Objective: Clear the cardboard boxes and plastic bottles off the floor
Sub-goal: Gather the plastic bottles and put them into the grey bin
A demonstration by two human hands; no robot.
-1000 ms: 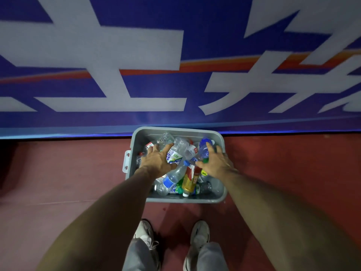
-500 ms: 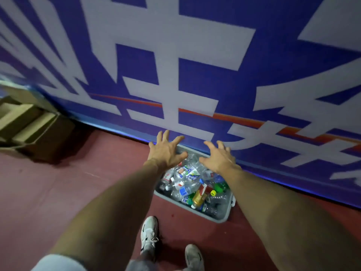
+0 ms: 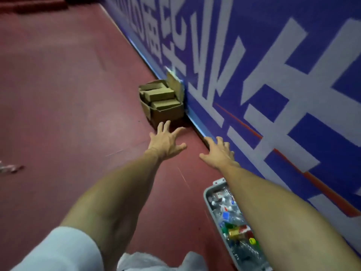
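Since 0.5 s ago hands left grey plastic bin (image 3: pixel 205 194) of clear plastic bottles (image 3: pixel 232 214). L hand (image 3: pixel 166 142), R hand (image 3: pixel 219 153): fingers spread, empty, near brown cardboard boxes (image 3: pixel 162 100) at red floor (image 3: pixel 68 94) edge by blue banner wall (image 3: pixel 273 75).

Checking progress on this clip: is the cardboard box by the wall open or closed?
Open: the cardboard box has a flap raised against the wall, and smaller boxes show inside.
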